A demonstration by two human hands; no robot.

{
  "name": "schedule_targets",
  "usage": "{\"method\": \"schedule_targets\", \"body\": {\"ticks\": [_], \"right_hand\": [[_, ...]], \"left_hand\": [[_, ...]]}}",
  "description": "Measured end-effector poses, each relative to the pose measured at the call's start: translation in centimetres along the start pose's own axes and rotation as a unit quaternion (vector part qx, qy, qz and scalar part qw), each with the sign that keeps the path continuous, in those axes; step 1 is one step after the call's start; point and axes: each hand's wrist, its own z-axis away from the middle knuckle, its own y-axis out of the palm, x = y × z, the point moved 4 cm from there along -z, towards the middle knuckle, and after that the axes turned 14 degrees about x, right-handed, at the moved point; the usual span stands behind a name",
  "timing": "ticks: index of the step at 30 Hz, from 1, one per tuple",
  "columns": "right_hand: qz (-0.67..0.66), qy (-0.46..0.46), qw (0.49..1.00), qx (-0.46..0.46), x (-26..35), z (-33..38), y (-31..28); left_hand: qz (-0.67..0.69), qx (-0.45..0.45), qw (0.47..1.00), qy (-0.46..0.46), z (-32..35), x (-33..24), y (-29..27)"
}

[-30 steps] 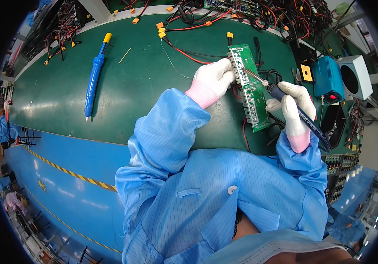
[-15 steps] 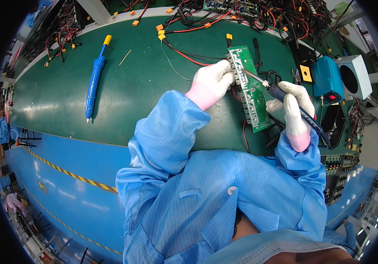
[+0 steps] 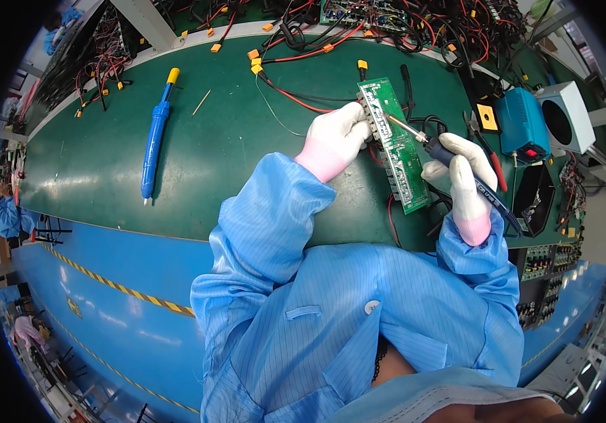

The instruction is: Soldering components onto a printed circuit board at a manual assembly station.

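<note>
A long green circuit board (image 3: 408,166) lies aslant before me, with silvery solder areas and a row of metal parts along its left edge. My left hand (image 3: 334,137), in a white glove with a pink cuff, is closed at that edge, fingertips pinching its upper part. A thin wire (image 3: 274,107) curves toward this hand; whether the fingers also hold it is hidden. My right hand (image 3: 468,176), gloved alike, grips a soldering iron (image 3: 441,151) by its dark blue handle. The iron's tip is at the board's upper half; contact I cannot tell.
A blue desoldering pump (image 3: 153,144) and a thin stick (image 3: 201,102) lie on the green bench (image 3: 91,169) at left. To the right are red-handled pliers (image 3: 494,161), a sponge (image 3: 487,117), a teal soldering station (image 3: 523,125) and a black tray (image 3: 535,201). Cables (image 3: 303,56) crowd the back.
The view has shifted slightly. My right hand and the iron have moved a little left, so the red-handled pliers show more. My left hand keeps its hold at the board's edge.
</note>
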Motion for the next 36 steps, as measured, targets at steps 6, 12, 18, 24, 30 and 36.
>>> {"method": "schedule_targets", "body": {"ticks": [6, 12, 18, 24, 30, 36], "right_hand": [[0.221, -0.109, 0.969, 0.004, 0.0, 0.8, 0.1], [0.391, -0.13, 0.91, -0.036, -1.4, 2.2, 3.0], [0.357, -0.129, 0.922, -0.072, -2.0, 2.8, 3.4], [0.377, -0.161, 0.909, -0.079, -3.2, 3.4, 3.1], [0.385, -0.205, 0.897, -0.066, -3.1, 3.1, 3.3], [0.388, -0.22, 0.894, -0.053, -2.9, 3.1, 3.4]], "left_hand": [[0.004, 0.005, 1.0, 0.015, 0.0, -0.4, 0.0], [-0.001, 0.001, 1.0, -0.003, 0.2, -0.5, -0.1], [0.017, -0.011, 1.0, -0.024, 0.4, -0.7, 0.5], [0.01, -0.029, 0.999, -0.012, 0.5, -0.2, 0.7], [0.008, -0.037, 0.999, -0.009, 0.5, 0.3, 0.7], [0.012, -0.044, 0.999, 0.004, 0.4, 0.5, 0.7]]}}
